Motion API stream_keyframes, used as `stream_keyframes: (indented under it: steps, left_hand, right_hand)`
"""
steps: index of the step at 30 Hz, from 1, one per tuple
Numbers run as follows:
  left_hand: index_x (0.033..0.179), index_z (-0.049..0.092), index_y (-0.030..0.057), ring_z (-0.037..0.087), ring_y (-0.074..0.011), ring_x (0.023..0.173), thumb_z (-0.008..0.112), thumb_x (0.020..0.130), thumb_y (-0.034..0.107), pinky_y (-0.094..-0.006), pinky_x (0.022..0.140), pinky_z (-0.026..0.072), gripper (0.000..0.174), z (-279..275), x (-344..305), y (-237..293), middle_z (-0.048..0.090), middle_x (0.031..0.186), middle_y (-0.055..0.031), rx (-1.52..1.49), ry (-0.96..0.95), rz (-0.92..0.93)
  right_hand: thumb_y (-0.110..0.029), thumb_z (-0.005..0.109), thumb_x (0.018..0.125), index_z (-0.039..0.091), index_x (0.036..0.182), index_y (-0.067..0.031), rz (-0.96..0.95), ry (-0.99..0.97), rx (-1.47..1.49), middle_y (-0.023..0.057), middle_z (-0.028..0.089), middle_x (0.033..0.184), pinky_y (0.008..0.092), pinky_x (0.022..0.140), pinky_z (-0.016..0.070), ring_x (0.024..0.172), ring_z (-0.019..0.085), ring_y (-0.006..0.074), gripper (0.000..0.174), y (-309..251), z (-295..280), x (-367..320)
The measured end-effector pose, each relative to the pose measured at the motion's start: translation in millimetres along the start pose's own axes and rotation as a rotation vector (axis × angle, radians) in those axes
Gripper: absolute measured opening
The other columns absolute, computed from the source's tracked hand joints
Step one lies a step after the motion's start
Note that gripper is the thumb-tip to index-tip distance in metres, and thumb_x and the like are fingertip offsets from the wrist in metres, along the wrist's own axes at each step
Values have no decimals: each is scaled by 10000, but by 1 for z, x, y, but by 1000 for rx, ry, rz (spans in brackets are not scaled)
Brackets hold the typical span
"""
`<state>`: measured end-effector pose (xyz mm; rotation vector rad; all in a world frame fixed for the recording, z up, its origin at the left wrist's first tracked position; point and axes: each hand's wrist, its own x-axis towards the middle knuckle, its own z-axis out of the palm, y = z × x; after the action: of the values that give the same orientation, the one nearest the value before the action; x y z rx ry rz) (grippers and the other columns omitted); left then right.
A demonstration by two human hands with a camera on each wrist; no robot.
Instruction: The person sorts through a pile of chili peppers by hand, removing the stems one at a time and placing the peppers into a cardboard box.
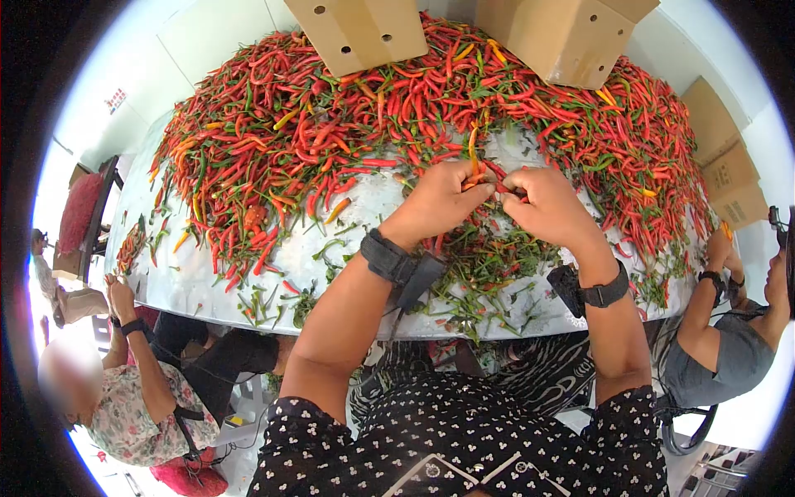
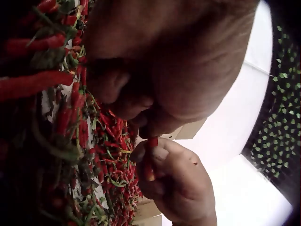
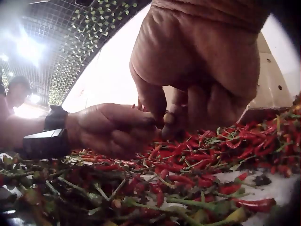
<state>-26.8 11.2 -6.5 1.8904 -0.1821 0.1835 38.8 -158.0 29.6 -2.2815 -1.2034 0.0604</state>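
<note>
Both hands meet above a table (image 1: 195,286) heaped with red chili peppers (image 1: 281,141). The left hand (image 1: 443,199) has its fingers curled round several peppers, and an orange-yellow one (image 1: 473,147) sticks up from it. Thumb and fingers of the right hand (image 1: 551,203) pinch a red pepper close to the left fingertips. In the left wrist view a red pepper (image 2: 149,160) shows between the two hands, held by the right hand (image 2: 183,183). The right wrist view has the left hand (image 3: 113,129) touching or nearly touching the right hand (image 3: 197,70); which end is pinched cannot be told.
Green stems and leaves (image 1: 484,286) lie below the hands. Cardboard boxes (image 1: 364,33) (image 1: 563,41) stand on the heap's far side. One person (image 1: 149,398) sits at the left, another (image 1: 729,348) at the right. More boxes (image 1: 729,178) stand at the right edge.
</note>
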Motion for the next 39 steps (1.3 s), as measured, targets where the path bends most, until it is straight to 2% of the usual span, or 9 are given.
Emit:
stream_keyframes:
  steps: [5, 9, 14, 20, 27, 32, 34, 37, 39]
  left_hand:
    - [916, 573, 7, 414, -49, 626, 572, 818, 109, -219, 542, 358, 141, 6, 5, -22, 457, 666, 38, -43, -19, 117]
    - [911, 570, 6, 435, -48, 611, 540, 832, 113, -211, 527, 355, 136, 0, 3, -12, 476, 661, 35, 27, 31, 68]
    - [941, 568, 25, 389, -31, 500, 497, 857, 143, -196, 439, 294, 161, 1, 4, -1, 459, 636, 45, -273, 69, -161]
    - [1053, 514, 29, 267, -24, 431, 486, 871, 136, -205, 387, 196, 213, -4, 6, -7, 366, 586, 71, -605, 148, -235]
    - [975, 528, 29, 324, -34, 466, 506, 865, 152, -190, 410, 239, 166, -13, 5, -10, 419, 630, 39, -801, 125, -211]
    - [991, 543, 16, 273, -67, 445, 378, 930, 295, -218, 408, 215, 330, -12, 8, -5, 362, 569, 29, -785, 168, -177]
    - [1011, 537, -5, 283, -77, 450, 346, 936, 308, -226, 415, 226, 375, -12, 8, -7, 369, 570, 17, -764, 161, -174]
    - [1049, 516, 3, 315, -84, 464, 357, 930, 249, -227, 417, 241, 316, -10, 9, -10, 394, 601, 3, -857, 154, -174]
    - [1061, 510, 14, 323, -85, 465, 362, 924, 223, -222, 418, 248, 291, -6, 8, -6, 410, 620, 0, -878, 179, -178]
  right_hand:
    - [-176, 576, 686, 613, 729, 17, 18, -43, -96, 213, 569, 668, 431, 591, 435, 646, 564, 371, 201, -3, 1, 3]
    - [-160, 592, 701, 622, 768, 13, 21, 34, -7, 201, 583, 679, 402, 586, 444, 629, 576, 346, 188, -5, 3, 2]
    - [-166, 614, 755, 622, 868, 23, 210, 66, 219, 133, 614, 674, 300, 564, 441, 578, 568, 164, 220, -9, -2, 1]
    - [-165, 606, 789, 614, 886, 27, 188, 120, 293, 49, 571, 652, 262, 534, 408, 582, 491, 80, 215, 13, -11, -12]
    - [-135, 603, 776, 606, 870, 28, 386, 141, 53, 18, 529, 645, 235, 528, 372, 597, 462, 65, 188, 47, -78, -131]
    - [-125, 613, 748, 636, 832, 13, 631, 9, -229, 46, 556, 590, 258, 516, 392, 555, 491, 93, 164, 59, -108, -234]
    - [-132, 621, 729, 639, 799, 10, 834, -246, -283, 94, 596, 619, 301, 534, 422, 562, 548, 147, 159, 44, -111, -253]
    - [-178, 621, 713, 609, 747, 35, 734, -402, -383, 81, 516, 515, 315, 488, 383, 490, 490, 161, 216, 71, -105, -280]
    - [-174, 621, 719, 608, 749, 34, 656, -245, -279, 74, 516, 529, 303, 491, 379, 505, 481, 138, 210, 74, -97, -261]
